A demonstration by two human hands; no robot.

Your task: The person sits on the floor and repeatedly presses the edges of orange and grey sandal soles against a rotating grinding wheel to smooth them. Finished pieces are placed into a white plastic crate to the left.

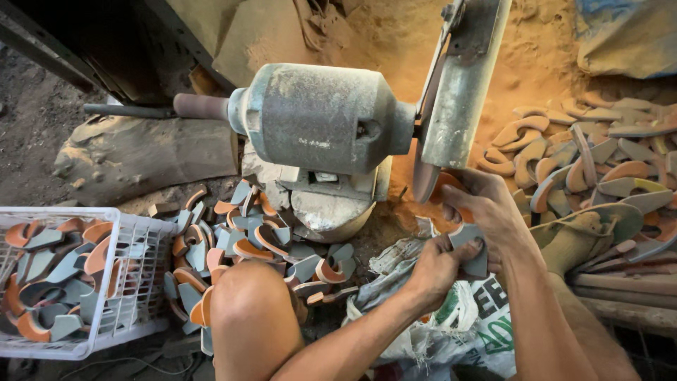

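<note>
Both hands, left hand [437, 268] and right hand [486, 212], pinch a grey curved piece [471, 243] under the grinder wheel [425, 173]; loose pieces [247, 247] crowd the motor [317, 116], white basket [141, 282] alongside.

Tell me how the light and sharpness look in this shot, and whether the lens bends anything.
Head view: soft daylight, brightest on the orange dust heap; deep shadow top left; the grey bench grinder motor and both hands are sharp; wide-lens bulging curves the white plastic crate at the left edge.
</note>
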